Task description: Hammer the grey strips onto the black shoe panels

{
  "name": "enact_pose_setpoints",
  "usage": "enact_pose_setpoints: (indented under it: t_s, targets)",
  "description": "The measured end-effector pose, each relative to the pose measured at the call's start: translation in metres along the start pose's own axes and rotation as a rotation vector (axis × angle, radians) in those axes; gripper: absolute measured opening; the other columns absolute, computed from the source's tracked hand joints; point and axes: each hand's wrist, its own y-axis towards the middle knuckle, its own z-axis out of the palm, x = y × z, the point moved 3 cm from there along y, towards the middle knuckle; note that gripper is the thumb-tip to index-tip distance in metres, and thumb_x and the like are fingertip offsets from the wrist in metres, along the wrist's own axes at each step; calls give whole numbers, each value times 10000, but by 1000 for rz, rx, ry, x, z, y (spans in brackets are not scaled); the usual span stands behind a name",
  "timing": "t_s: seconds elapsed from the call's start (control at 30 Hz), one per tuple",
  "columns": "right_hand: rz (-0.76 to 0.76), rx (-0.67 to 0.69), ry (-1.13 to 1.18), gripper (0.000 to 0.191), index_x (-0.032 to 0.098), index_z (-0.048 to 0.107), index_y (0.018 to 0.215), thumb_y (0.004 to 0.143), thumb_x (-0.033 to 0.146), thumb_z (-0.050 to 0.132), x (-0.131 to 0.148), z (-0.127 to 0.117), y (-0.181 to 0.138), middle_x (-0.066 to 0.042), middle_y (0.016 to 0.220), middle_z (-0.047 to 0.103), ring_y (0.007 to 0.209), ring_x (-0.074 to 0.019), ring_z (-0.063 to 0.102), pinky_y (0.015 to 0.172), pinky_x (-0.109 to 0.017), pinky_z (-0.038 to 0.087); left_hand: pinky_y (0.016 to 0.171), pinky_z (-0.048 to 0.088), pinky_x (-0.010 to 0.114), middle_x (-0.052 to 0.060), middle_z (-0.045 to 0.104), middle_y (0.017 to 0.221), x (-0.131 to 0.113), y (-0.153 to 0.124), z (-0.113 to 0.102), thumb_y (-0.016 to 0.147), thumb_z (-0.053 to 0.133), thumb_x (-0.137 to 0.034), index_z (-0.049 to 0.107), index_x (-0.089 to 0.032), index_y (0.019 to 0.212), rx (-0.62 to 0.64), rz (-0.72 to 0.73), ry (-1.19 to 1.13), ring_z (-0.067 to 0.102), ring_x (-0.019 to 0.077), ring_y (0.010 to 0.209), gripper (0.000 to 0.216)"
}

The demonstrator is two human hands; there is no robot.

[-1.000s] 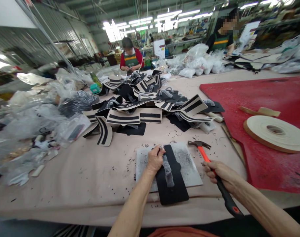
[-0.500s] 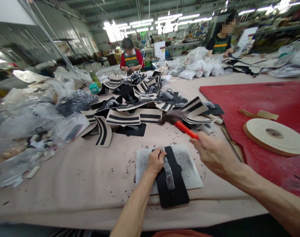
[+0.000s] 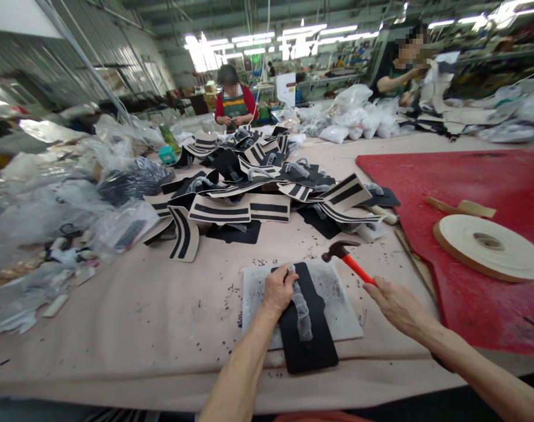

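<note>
In my right hand (image 3: 392,302) is a claw hammer (image 3: 358,266) with an orange-red handle and dark head, held in the air right of the work. My left hand (image 3: 279,288) is closed in a pinch on a small pale-topped piece (image 3: 292,268) at the far end of a plastic-wrapped handle (image 3: 302,316). That handle lies lengthwise on a black panel (image 3: 322,343) with rounded corners. Beneath the panel is a whitish, speckled board (image 3: 343,308), and the panel's near end overhangs it. My fingers hide the lower part of the pinched piece.
Beyond the board lies a heap of black panels and striped strips (image 3: 220,210). Plastic bags (image 3: 64,205) crowd the left. A tape roll (image 3: 486,240) rests on a red sheet (image 3: 469,176) at right. Two people work across the table. Small black bits dot the tabletop (image 3: 161,316).
My right hand and the hammer have moved lower and to the right, away from the heap. My left hand stays at the handle's end. The co-worker at right has raised an arm.
</note>
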Motion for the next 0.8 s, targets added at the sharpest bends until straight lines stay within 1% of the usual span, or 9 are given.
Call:
enact_pose_setpoints:
  t_s: [0.07, 0.13, 0.23, 0.3, 0.4, 0.47, 0.57, 0.7, 0.8]
  targets:
    - [107, -8, -30, 335, 202, 516, 875, 1041, 379, 286, -24, 13, 2, -86, 710, 638, 672, -239, 624, 634, -334, 394, 785, 489, 268, 23, 714, 833, 1, 0, 1, 854, 600, -202, 689, -231, 885, 5, 3, -7, 655, 179, 777, 99]
    - [123, -104, -142, 301, 154, 554, 969, 1019, 356, 337, -29, 21, 2, -162, 867, 661, 777, -294, 641, 686, -391, 446, 784, 488, 269, 26, 712, 836, 2, 1, 1, 859, 603, -214, 688, -225, 889, 5, 12, 1, 652, 180, 781, 91]
    - [-124, -312, -97, 331, 107, 517, 1243, 963, 270, 449, 11, 30, -4, -235, 1221, 582, 1068, -335, 596, 874, -469, 487, 763, 478, 263, 20, 693, 805, 2, 0, -1, 858, 611, -229, 682, -212, 863, -6, 18, 28, 634, 172, 759, 73]
    - [-391, -323, 106, 451, 152, 428, 1385, 937, 191, 469, 58, 40, -7, -194, 1342, 512, 1189, -292, 543, 983, -450, 475, 738, 470, 252, 8, 674, 766, 2, -1, -2, 861, 612, -245, 679, -205, 837, -8, 9, 43, 615, 159, 723, 81]
    - [-699, -240, 348, 566, 226, 413, 1406, 867, 58, 435, 119, 65, -5, -125, 1322, 503, 1167, -235, 550, 966, -398, 509, 700, 466, 232, -5, 658, 727, 3, -2, -3, 855, 621, -277, 682, -199, 803, -9, -25, 19, 595, 141, 685, 112]
    - [-727, -253, 430, 552, 230, 471, 1332, 828, 13, 413, 140, 81, 0, -104, 1249, 517, 1085, -214, 576, 904, -371, 533, 670, 466, 221, -14, 649, 694, 5, 0, -3, 823, 658, -297, 683, -194, 769, -33, -75, -24, 583, 131, 658, 118]
    - [-673, -291, 414, 421, 207, 557, 1172, 834, 5, 405, 145, 97, 6, -86, 1144, 529, 932, -182, 591, 816, -326, 538, 610, 476, 214, -21, 619, 629, 9, 7, -5, 761, 713, -350, 659, -175, 703, -162, -221, -169, 574, 122, 600, 192]
    - [-691, -334, 370, 389, 197, 609, 1079, 858, -11, 365, 138, 100, 1, -75, 1072, 560, 836, -152, 585, 756, -274, 524, 626, 546, 269, 37, 678, 719, 13, 13, -19, 763, 681, -467, 653, -135, 797, -418, -418, -469, 661, 167, 651, 335]
    - [-682, -417, 465, 413, 203, 618, 1104, 868, -10, 353, 133, 87, 0, -82, 1087, 590, 913, -167, 598, 804, -282, 522, 647, 534, 269, 39, 689, 709, 9, 1, -40, 756, 688, -463, 646, -152, 768, -387, -363, -307, 659, 175, 666, 315]
